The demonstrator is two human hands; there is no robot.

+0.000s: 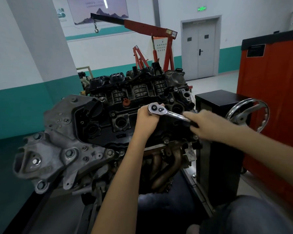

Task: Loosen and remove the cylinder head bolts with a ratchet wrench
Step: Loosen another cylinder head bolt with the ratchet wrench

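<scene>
Above the exhaust manifold (166,164), the left grip (146,121) curled round the head of the ratchet wrench (169,113), toward the right end of the engine's black cover (118,114). The blurred right grip (208,126) clasped its handle. A red hoist (147,27) stood beyond.

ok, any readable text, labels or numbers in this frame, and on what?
Nothing reads clearly.
Green sign above the door: glowing, blurred.
Wall poster: small lines, unreadable.
Label on the crane: too small.
White marking on the engine: too small.
</scene>
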